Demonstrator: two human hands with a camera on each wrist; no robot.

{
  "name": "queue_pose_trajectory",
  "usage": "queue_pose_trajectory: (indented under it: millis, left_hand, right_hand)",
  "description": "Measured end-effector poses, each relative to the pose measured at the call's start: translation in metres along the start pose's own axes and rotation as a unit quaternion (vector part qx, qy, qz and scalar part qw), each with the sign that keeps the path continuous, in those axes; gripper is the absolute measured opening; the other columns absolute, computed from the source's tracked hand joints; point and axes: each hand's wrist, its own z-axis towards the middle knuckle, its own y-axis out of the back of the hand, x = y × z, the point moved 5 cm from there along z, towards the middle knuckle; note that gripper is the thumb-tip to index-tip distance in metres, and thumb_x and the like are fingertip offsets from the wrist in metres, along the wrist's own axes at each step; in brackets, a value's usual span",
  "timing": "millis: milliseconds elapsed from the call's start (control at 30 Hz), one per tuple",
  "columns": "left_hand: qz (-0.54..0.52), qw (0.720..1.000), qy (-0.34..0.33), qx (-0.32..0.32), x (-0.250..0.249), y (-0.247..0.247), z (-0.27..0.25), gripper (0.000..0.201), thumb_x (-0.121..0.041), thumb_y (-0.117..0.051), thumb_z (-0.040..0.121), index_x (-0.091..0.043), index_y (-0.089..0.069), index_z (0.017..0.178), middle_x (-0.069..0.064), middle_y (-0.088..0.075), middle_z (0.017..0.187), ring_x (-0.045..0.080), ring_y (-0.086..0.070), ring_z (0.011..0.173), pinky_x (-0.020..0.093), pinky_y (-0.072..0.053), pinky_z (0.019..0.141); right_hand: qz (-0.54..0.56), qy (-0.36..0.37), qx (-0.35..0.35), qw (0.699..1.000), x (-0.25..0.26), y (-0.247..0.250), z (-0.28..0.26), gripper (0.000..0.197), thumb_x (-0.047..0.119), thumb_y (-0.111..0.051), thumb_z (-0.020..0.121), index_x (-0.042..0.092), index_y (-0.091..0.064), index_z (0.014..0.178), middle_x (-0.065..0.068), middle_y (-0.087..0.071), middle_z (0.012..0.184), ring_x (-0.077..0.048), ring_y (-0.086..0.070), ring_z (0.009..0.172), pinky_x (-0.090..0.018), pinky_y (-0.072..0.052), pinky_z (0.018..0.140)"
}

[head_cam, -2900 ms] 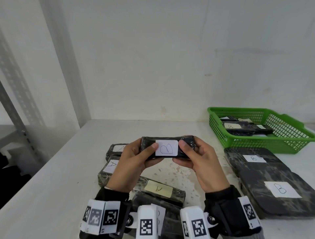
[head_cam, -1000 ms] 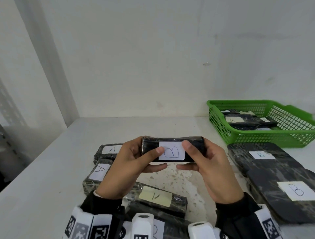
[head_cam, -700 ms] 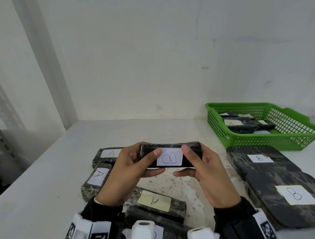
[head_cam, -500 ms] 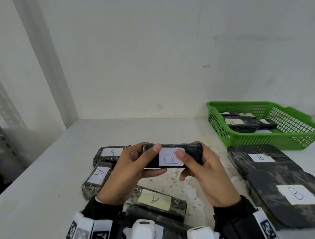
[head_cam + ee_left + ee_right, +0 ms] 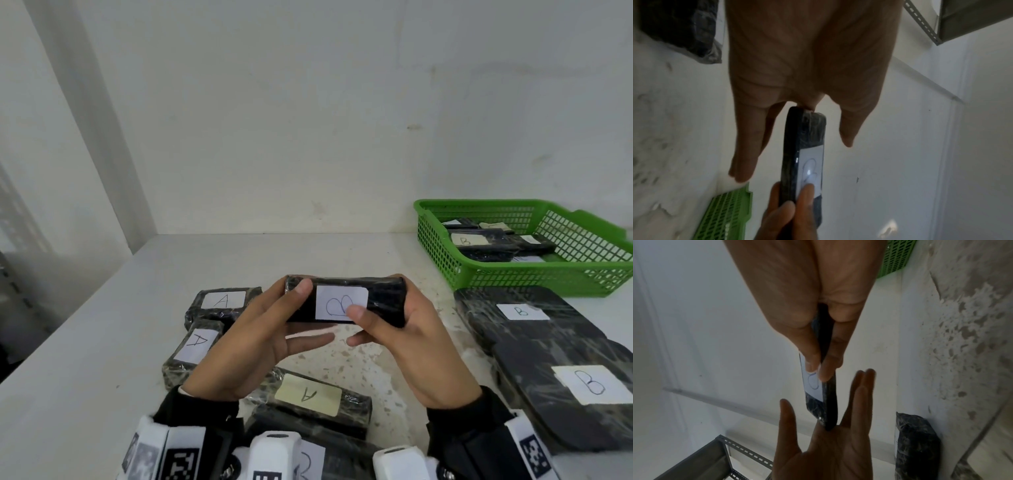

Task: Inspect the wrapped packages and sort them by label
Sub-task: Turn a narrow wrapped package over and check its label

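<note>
A black wrapped package (image 5: 383,301) with a white label marked B is held up over the table, label towards me. My right hand (image 5: 354,327) pinches its right half, thumb (image 5: 813,360) on the label and fingers behind. My left hand (image 5: 308,315) is at the package's left end with straight, spread fingers (image 5: 744,162). The package end sits in the web of that hand; in the wrist views the left thumb (image 5: 846,139) stands off the wrap. Three A-labelled packages (image 5: 222,301) (image 5: 195,346) (image 5: 308,397) lie on the table below.
A green basket (image 5: 438,253) at the back right holds several small B-labelled packages (image 5: 479,240). Two large flat B-labelled packages (image 5: 531,329) (image 5: 582,394) lie at the right. A grey shelf post (image 5: 920,19) stands at the left. A white wall is close behind.
My left hand has loosened, its fingers now straight and spread. My right thumb slid left onto the label. The package stays at about the same height.
</note>
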Motion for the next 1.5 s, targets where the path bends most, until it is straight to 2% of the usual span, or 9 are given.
queue_pose_trajectory:
  millis: [100, 200, 333, 567, 800, 1000, 1200, 1300, 1500]
  left_hand:
    - [0.004, 0.999, 0.021, -0.028, 0.002, 0.003, 0.001, 0.063, -0.048, -0.07, 0.087, -0.003, -0.056, 0.13, 0.015, -0.068, 0.125, 0.04, -0.072, 0.1, 0.035, -0.061, 0.078]
    - [0.003, 0.999, -0.018, -0.039, -0.001, 0.004, 0.001, 0.04, -0.028, -0.057, 0.087, 0.001, -0.061, 0.113, 0.021, -0.074, 0.105, 0.036, -0.075, 0.085, 0.03, -0.061, 0.072]
    - [0.002, 0.998, -0.051, -0.031, -0.003, 0.007, 0.002, 0.031, -0.021, -0.062, 0.088, -0.002, -0.064, 0.113, 0.022, -0.072, 0.11, 0.036, -0.073, 0.097, 0.029, -0.06, 0.081]
    - [-0.011, 0.997, -0.06, -0.039, 0.002, 0.008, 0.005, 0.031, -0.025, -0.062, 0.088, 0.001, -0.069, 0.103, 0.025, -0.068, 0.11, 0.036, -0.07, 0.102, 0.029, -0.058, 0.086]
    - [-0.034, 0.995, -0.076, -0.053, 0.0, 0.009, 0.005, 0.028, -0.02, -0.06, 0.084, 0.001, -0.066, 0.102, 0.025, -0.068, 0.102, 0.037, -0.071, 0.099, 0.033, -0.059, 0.085]
    - [-0.007, 0.995, -0.074, -0.064, -0.001, 0.002, 0.002, 0.032, -0.019, -0.07, 0.084, 0.003, -0.062, 0.105, 0.037, -0.062, 0.113, 0.035, -0.072, 0.097, 0.032, -0.059, 0.086]
    - [-0.004, 0.996, -0.067, -0.06, -0.001, 0.002, 0.001, 0.025, -0.014, -0.072, 0.086, 0.001, -0.06, 0.103, 0.029, -0.069, 0.105, 0.036, -0.072, 0.098, 0.034, -0.059, 0.087]
    - [0.02, 0.996, -0.057, -0.061, -0.001, 0.001, 0.0, 0.027, -0.02, -0.07, 0.083, -0.002, -0.062, 0.101, 0.027, -0.069, 0.105, 0.034, -0.073, 0.098, 0.033, -0.058, 0.087]
    - [0.037, 0.994, -0.051, -0.084, -0.002, 0.003, 0.0, 0.033, -0.018, -0.076, 0.075, 0.0, -0.062, 0.099, 0.039, -0.065, 0.108, 0.038, -0.073, 0.095, 0.03, -0.059, 0.087]
  right_hand:
    - [-0.016, 0.02, -0.001, 1.0, 0.003, 0.0, -0.001, 0.029, 0.011, -0.072, 0.079, 0.003, -0.058, 0.104, -0.008, -0.074, 0.099, -0.018, -0.071, 0.085, -0.026, -0.057, 0.066]
    - [-0.035, 0.009, 0.01, 0.999, 0.002, 0.0, -0.001, 0.036, 0.024, -0.072, 0.077, 0.008, -0.058, 0.106, -0.004, -0.073, 0.102, -0.016, -0.07, 0.091, -0.027, -0.056, 0.069]
    - [-0.016, -0.045, 0.006, 0.999, -0.003, 0.003, 0.001, 0.047, 0.053, -0.054, 0.086, 0.015, -0.057, 0.112, -0.001, -0.071, 0.107, -0.022, -0.072, 0.095, -0.031, -0.057, 0.066]
    - [0.035, 0.002, -0.024, 0.999, -0.006, 0.006, 0.005, 0.037, 0.032, -0.045, 0.093, -0.001, -0.059, 0.1, -0.005, -0.066, 0.088, -0.019, -0.062, 0.074, -0.025, -0.053, 0.066]
    - [0.048, 0.02, -0.037, 0.998, -0.001, 0.005, 0.005, 0.052, 0.055, -0.053, 0.09, 0.006, -0.067, 0.099, -0.006, -0.069, 0.087, -0.018, -0.063, 0.075, -0.025, -0.054, 0.067]
    - [0.013, 0.042, -0.073, 0.996, 0.001, 0.01, 0.004, 0.038, 0.035, -0.048, 0.093, 0.002, -0.068, 0.094, -0.01, -0.069, 0.082, -0.019, -0.06, 0.066, -0.026, -0.051, 0.059]
    - [0.034, 0.021, -0.057, 0.998, 0.002, 0.006, 0.003, 0.044, 0.049, -0.058, 0.082, 0.006, -0.067, 0.085, -0.007, -0.065, 0.08, -0.016, -0.058, 0.065, -0.023, -0.05, 0.058]
    - [0.01, 0.026, -0.074, 0.997, 0.001, 0.008, 0.003, 0.035, 0.039, -0.062, 0.083, 0.004, -0.065, 0.08, -0.005, -0.064, 0.073, -0.016, -0.057, 0.061, -0.024, -0.049, 0.056]
    - [-0.011, 0.012, -0.072, 0.997, 0.0, 0.007, 0.002, 0.042, 0.045, -0.064, 0.078, 0.004, -0.065, 0.082, -0.003, -0.065, 0.072, -0.017, -0.059, 0.062, -0.024, -0.051, 0.059]
